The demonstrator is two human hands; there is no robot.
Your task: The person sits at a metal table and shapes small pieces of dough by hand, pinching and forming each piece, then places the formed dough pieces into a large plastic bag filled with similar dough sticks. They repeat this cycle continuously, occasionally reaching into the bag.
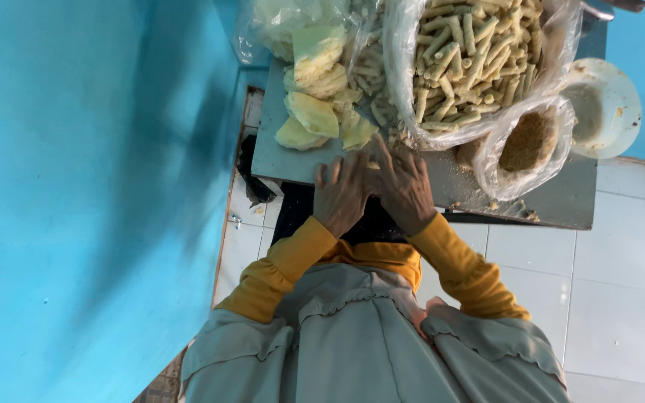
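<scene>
Pale dough sheet (pixel 371 166) pressed beneath flat left hand (pixel 343 195) and right hand (pixel 404 186), grip apart, grey metal table (pixel 561 201)

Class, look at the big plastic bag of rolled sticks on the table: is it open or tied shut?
Open: the big plastic bag has its mouth rolled wide, showing the rolled sticks piled inside.
</scene>
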